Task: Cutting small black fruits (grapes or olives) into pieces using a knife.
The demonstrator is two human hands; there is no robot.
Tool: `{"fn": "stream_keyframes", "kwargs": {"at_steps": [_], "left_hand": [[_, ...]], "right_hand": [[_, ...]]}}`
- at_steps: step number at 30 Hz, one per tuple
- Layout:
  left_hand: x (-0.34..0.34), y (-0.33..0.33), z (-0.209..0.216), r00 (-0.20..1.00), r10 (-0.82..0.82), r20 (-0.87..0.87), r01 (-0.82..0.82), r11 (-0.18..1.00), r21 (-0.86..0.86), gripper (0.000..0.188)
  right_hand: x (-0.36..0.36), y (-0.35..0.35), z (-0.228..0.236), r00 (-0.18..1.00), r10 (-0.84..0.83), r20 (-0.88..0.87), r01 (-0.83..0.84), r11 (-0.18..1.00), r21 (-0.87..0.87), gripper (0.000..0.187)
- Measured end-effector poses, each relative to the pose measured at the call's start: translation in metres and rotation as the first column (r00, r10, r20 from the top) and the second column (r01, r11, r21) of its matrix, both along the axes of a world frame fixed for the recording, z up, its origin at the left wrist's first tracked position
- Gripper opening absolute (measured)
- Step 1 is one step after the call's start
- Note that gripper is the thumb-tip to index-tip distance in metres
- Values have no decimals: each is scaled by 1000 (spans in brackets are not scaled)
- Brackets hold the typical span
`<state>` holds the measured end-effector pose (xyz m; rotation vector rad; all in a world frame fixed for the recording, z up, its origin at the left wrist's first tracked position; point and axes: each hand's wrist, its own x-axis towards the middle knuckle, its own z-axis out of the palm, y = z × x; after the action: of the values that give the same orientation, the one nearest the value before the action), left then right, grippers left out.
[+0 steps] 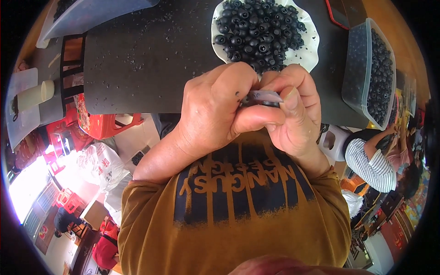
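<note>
- Between the hands, just in front of the chest, is a blade-like strip (265, 96), thin, flat and pale with a sheen; a dark piece (271, 104) shows just under it, mostly hidden.
- The strip's long axis runs roughly sideways, from the left hand's grip to the right thumb.
- The left hand (217, 101) is closed around the strip's left end, a finger stretched beneath it.
- The right hand (299, 109) is curled in, thumb against the strip's right end; what its fingers grip cannot be told.
- Just beyond the hands, a white wavy-rimmed plate (311, 42) bears a heap of small black pieces (256, 33), many with round hollows.
- Left of the hands, dark crumbs dot the tabletop (142, 75).
- Right of them, a clear tub (357, 68) holds more black pieces.
</note>
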<state>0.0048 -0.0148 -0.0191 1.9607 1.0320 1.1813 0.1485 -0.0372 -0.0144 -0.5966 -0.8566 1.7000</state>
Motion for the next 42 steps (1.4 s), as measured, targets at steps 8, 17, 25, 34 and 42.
{"fn": "stream_keyframes", "kwargs": {"at_steps": [8,17,25,34,42], "left_hand": [[1,1,-10,1000,20,13,-22,991,135,59],[3,-1,-7,992,30,-120,-12,989,147,47],[-2,-2,4,998,-56,-28,54,996,-68,53],[-2,-2,7,990,-12,-143,10,1000,-17,54],[3,-1,6,982,9,-188,-2,999,41,51]], "right_hand": [[-7,-1,-6,997,-68,23,67,996,61,17],[-4,0,-11,996,-80,29,77,992,104,19],[-4,-1,-8,987,-38,-156,41,999,14,20],[0,-1,-9,977,9,-213,-30,995,-96,20],[0,-1,-12,979,-24,-201,10,997,-75,17]]}}
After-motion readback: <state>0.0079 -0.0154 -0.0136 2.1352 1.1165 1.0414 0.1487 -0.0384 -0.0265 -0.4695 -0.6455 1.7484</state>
